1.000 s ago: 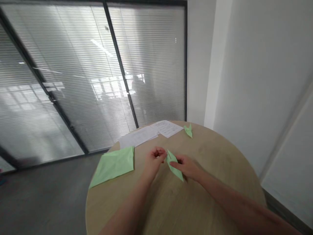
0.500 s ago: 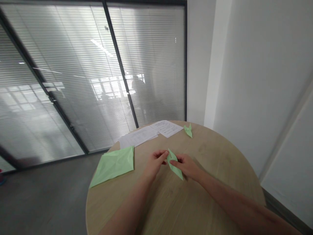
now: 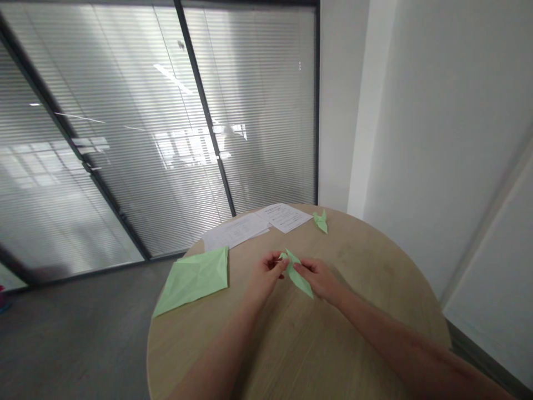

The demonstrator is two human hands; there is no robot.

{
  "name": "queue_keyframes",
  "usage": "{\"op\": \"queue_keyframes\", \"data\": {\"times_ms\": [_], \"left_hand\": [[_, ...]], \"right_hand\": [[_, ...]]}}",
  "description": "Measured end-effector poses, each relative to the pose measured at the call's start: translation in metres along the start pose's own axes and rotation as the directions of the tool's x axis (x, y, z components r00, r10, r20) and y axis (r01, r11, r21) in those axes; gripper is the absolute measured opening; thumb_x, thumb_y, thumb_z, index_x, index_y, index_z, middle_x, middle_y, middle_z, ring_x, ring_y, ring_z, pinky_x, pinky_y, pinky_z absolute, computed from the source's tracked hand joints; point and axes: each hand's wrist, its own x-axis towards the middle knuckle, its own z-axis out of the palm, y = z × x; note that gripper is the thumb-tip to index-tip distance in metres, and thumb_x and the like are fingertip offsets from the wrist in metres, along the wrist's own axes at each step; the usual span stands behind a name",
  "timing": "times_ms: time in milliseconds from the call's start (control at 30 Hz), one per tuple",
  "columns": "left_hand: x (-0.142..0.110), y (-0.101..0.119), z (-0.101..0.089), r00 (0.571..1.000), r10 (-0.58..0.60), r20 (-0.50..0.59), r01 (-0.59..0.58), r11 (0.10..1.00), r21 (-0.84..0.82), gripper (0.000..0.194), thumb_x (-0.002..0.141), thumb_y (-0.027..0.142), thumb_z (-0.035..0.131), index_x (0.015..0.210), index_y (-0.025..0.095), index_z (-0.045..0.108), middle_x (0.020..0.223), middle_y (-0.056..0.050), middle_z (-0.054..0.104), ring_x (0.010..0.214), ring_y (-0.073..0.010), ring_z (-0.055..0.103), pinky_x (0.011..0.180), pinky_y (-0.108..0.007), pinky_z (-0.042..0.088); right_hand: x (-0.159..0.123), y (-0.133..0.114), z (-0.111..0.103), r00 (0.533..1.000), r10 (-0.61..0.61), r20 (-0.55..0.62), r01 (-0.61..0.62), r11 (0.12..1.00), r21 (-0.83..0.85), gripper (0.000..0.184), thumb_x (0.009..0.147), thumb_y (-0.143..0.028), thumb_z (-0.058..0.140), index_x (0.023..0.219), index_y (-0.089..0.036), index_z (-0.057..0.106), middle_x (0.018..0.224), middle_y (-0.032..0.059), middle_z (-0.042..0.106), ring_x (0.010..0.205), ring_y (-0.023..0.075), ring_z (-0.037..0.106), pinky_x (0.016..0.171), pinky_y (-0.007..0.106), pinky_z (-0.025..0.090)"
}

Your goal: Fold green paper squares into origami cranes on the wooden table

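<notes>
A narrow folded piece of light green paper (image 3: 300,279) lies between my hands above the round wooden table (image 3: 366,266). My left hand (image 3: 266,273) pinches its upper tip with fingers closed. My right hand (image 3: 318,276) grips the same folded paper from the right side, fingers curled on it. Both forearms reach in from the bottom edge.
A flat green sheet (image 3: 194,279) lies at the table's left edge, partly overhanging. White printed papers (image 3: 258,224) sit at the far edge. A small folded green paper figure (image 3: 321,220) rests beyond them. Glass partitions with blinds stand behind; a white wall is at the right.
My left hand has closed in on the tip of the folded paper, and both hands with the paper have shifted slightly up and away from me.
</notes>
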Motion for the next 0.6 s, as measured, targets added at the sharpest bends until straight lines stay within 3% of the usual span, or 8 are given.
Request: {"op": "queue_keyframes", "data": {"times_ms": [267,600], "left_hand": [[0.005,-0.014,-0.003,1.000,0.001,0.026,-0.004,0.993,0.122,0.027,0.072,0.044,0.076,0.077,0.017,0.073,0.068,-0.003,0.065,0.064,-0.0164,0.056,0.061,-0.029,0.047],[0.006,-0.010,-0.005,0.999,0.045,-0.032,-0.042,0.996,0.080,0.030,0.071,0.047,0.078,0.073,0.017,0.070,0.070,-0.003,0.065,0.067,-0.0174,0.059,0.063,-0.029,0.049]], "right_hand": [[0.005,0.003,-0.001,0.996,-0.034,-0.080,0.046,0.987,0.156,0.038,0.082,-0.051,0.066,0.102,-0.020,0.071,0.103,0.0059,0.072,0.091,0.0178,0.067,0.084,0.028,0.052],[0.008,0.014,-0.007,0.985,-0.067,-0.157,0.066,0.998,-0.016,0.027,0.088,-0.044,0.061,0.096,-0.019,0.066,0.094,0.0051,0.070,0.085,0.0152,0.064,0.081,0.027,0.052]]}}
